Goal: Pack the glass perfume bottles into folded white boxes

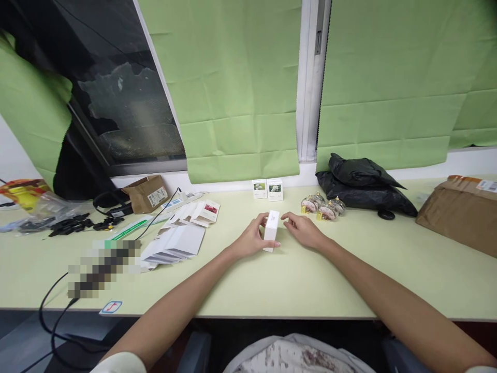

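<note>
A small white box [271,230] stands on the pale green table [303,282] in the middle of the view. My left hand [251,239] grips its left side, fingers wrapped round it. My right hand [303,229] sits just right of the box, fingers curled toward its top edge, touching or nearly touching it. Behind the box, two more small boxes with flower pictures [267,189] stand by the wall. Several small wrapped jars [323,207] lie to the right of them.
Flat unfolded white cartons [176,242] lie left of my hands. Black bags [359,184] sit at the back right, with a brown parcel [462,212] at the far right. Cables, black clips [72,224] and a small cardboard packet [146,193] crowd the left.
</note>
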### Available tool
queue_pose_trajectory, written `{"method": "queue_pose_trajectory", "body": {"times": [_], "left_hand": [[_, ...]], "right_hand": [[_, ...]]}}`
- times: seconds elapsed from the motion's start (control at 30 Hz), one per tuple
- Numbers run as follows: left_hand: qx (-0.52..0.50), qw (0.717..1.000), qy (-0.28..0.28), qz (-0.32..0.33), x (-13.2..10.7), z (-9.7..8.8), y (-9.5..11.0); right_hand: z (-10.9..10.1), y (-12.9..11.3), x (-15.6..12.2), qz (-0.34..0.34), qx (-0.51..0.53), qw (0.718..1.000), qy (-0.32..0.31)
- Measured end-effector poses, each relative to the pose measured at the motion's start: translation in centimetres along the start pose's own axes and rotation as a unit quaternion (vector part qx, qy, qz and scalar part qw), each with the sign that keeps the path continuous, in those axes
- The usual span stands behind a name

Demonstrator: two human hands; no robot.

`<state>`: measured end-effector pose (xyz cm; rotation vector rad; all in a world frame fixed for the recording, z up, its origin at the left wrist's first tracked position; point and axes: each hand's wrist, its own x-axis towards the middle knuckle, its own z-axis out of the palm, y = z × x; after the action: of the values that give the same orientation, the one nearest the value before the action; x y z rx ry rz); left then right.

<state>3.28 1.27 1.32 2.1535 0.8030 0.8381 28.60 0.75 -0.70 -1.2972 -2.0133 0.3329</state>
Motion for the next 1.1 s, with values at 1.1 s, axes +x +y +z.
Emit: {"method": "queue_pose_trajectory", "body": {"times": [1.1], "left_hand": [[0.248, 0.957, 0.098, 0.117, 0.3, 0.7, 0.5]], "right_hand": [[2.8, -3.2, -0.3, 0.111, 0.333, 0.936, -0.041]]}}
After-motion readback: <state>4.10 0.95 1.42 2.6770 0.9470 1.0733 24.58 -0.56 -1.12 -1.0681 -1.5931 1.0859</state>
